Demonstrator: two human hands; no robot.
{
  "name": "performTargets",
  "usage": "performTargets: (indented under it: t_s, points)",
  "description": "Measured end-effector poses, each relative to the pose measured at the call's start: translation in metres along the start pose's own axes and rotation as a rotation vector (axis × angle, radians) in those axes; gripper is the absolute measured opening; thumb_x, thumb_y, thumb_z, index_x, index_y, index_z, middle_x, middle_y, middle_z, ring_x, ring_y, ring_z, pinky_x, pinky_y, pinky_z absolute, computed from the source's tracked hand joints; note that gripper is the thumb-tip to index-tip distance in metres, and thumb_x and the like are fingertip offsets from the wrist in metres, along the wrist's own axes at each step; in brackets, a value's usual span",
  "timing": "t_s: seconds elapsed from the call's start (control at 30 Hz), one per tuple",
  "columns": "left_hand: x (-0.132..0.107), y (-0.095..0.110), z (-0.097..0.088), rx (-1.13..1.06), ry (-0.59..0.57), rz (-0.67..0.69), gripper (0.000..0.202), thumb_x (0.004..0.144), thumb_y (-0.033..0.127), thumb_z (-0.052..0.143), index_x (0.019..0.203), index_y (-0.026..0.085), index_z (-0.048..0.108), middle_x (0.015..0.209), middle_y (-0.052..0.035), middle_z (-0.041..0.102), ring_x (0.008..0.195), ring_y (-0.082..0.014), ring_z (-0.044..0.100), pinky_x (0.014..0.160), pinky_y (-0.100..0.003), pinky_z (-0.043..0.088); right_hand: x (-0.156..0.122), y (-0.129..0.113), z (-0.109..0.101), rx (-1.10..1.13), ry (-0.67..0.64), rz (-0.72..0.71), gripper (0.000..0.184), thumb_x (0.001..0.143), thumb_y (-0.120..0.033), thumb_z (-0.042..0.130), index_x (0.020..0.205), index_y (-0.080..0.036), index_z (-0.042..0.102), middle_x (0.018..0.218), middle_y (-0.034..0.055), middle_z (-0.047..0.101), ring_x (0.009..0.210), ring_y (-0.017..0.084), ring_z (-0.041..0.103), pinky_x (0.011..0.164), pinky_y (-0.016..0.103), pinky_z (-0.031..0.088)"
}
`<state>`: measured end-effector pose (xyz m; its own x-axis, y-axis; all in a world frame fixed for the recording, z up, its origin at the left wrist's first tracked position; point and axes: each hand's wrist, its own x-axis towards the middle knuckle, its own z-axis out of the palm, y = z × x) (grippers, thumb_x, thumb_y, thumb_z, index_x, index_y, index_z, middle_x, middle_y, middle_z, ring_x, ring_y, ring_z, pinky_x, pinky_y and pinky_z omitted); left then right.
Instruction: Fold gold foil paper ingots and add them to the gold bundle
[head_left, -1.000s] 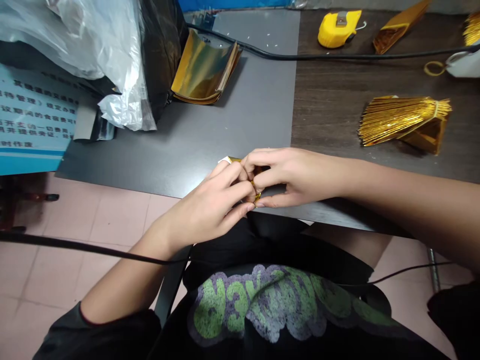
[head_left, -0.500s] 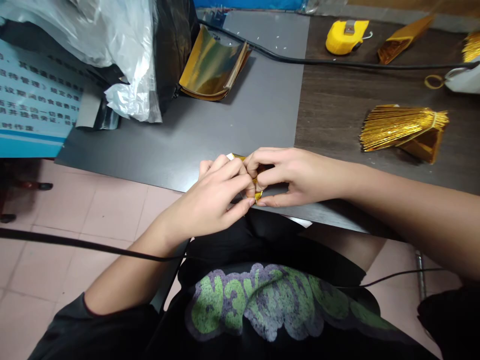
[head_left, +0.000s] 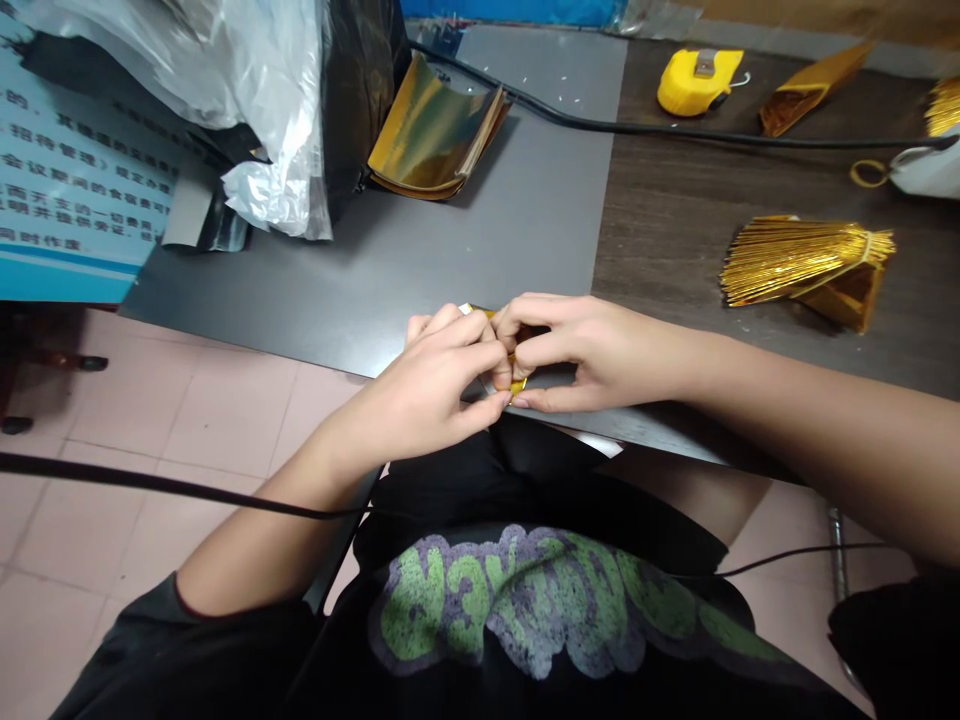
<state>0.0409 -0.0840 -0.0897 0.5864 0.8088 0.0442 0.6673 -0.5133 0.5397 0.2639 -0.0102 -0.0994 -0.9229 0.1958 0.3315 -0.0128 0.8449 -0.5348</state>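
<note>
Barely anything had shifted over the last second: the left hand (head_left: 424,385) and right hand (head_left: 592,355) stayed together, fingertips clamped on a small folded gold foil strip (head_left: 517,386) just in from the near edge of the grey counter (head_left: 375,310). The strip was mostly hidden by fingers, but its long axis slanted from far left down to near right, with its far end poking out. A tied gold foil bundle (head_left: 795,265) sat well off to the right, not touched at all.
</note>
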Motion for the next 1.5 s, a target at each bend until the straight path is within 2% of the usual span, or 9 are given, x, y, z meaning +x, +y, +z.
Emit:
performTargets:
  t_s: [0.33,0.53,0.83,1.0,1.2,1.33,1.43,1.5]
  points:
    - [-0.002,0.004,0.0,0.084,0.018,-0.052,0.014,0.095,0.032,0.057,0.097,0.019,0.061,0.1,-0.0038,0.052,0.097,-0.0207,0.042,0.085,-0.037,0.027,0.0,0.0,0.003,-0.024,0.036,-0.005,0.017,0.096,-0.029,0.066,0.095,-0.013,0.071,0.107,0.0125,0.063,0.103,0.02,0.062,0.09,0.034,0.053]
    - [-0.006,0.009,0.005,0.106,0.06,-0.09,0.012,0.094,0.031,0.056,0.094,0.019,0.059,0.103,-0.0056,0.054,0.098,-0.0227,0.042,0.085,-0.04,0.03,0.0,0.0,0.005,-0.021,0.037,0.009,0.016,0.096,-0.031,0.067,0.096,-0.015,0.071,0.109,0.0121,0.064,0.105,0.021,0.062,0.091,0.036,0.053]
    - [-0.012,0.012,0.008,0.166,0.075,-0.116,0.011,0.097,0.031,0.05,0.097,0.021,0.056,0.105,-0.0058,0.048,0.097,-0.0226,0.038,0.086,-0.041,0.031,0.002,-0.002,0.006,-0.018,0.047,0.01,0.015,0.095,-0.029,0.067,0.089,-0.015,0.069,0.104,0.0112,0.063,0.103,0.021,0.061,0.091,0.037,0.052]
    - [-0.015,0.012,0.008,0.189,0.084,-0.146,0.013,0.097,0.031,0.051,0.102,0.022,0.058,0.104,-0.0064,0.048,0.096,-0.0228,0.037,0.086,-0.042,0.032,0.003,-0.001,0.008,-0.031,0.069,0.01,0.021,0.099,-0.03,0.064,0.083,-0.015,0.067,0.099,0.0098,0.06,0.1,0.02,0.061,0.089,0.035,0.051]
    - [-0.015,0.013,0.009,0.191,0.074,-0.178,0.013,0.097,0.03,0.05,0.102,0.022,0.057,0.106,-0.0064,0.049,0.097,-0.023,0.039,0.086,-0.042,0.033,0.004,-0.002,0.014,-0.068,0.114,0.026,0.017,0.093,-0.028,0.068,0.083,-0.015,0.068,0.098,0.011,0.062,0.096,0.021,0.061,0.086,0.036,0.052]
    - [-0.017,0.009,0.006,0.172,0.083,-0.208,0.018,0.097,0.034,0.052,0.106,0.023,0.061,0.107,-0.0066,0.051,0.099,-0.0235,0.041,0.087,-0.042,0.033,0.005,-0.003,0.017,-0.061,0.128,0.041,0.02,0.093,-0.027,0.067,0.078,-0.015,0.067,0.095,0.0109,0.062,0.095,0.022,0.062,0.085,0.036,0.052]
    - [-0.018,0.002,0.0,0.177,0.112,-0.202,0.014,0.096,0.028,0.052,0.099,0.021,0.063,0.104,-0.0061,0.053,0.096,-0.022,0.042,0.086,-0.04,0.033,0.005,-0.001,0.014,-0.058,0.114,0.032,0.017,0.092,-0.024,0.067,0.077,-0.015,0.066,0.095,0.0099,0.062,0.095,0.021,0.061,0.085,0.036,0.051]
    - [-0.016,-0.004,-0.005,0.17,0.168,-0.136,0.013,0.096,0.022,0.051,0.098,0.019,0.064,0.103,-0.0061,0.054,0.096,-0.0206,0.044,0.087,-0.039,0.035,0.003,0.003,0.01,-0.042,0.092,0.01,0.016,0.092,-0.024,0.067,0.079,-0.014,0.068,0.098,0.0099,0.061,0.095,0.02,0.061,0.085,0.035,0.051]
